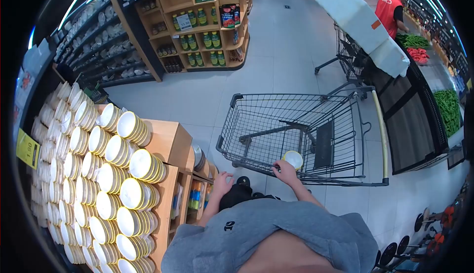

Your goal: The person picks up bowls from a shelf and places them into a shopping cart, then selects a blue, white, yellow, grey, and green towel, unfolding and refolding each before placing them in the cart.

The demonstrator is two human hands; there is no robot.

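Observation:
My right hand grips a round white bowl with a yellow rim at its left edge, over the near side of a wire shopping cart. Beside the wooden display, my left hand hangs with its fingers loosely curled; whether they touch each other is too small to tell. Stacks of similar white, yellow-rimmed bowls fill the stand on the left. Under the bowl in my hand, the cart's wire basket shows no other goods.
A wooden shelf with green bottles stands ahead. White foam boxes sit on another cart at the upper right. A person in a red vest stands by the vegetables. A yellow price tag hangs at left.

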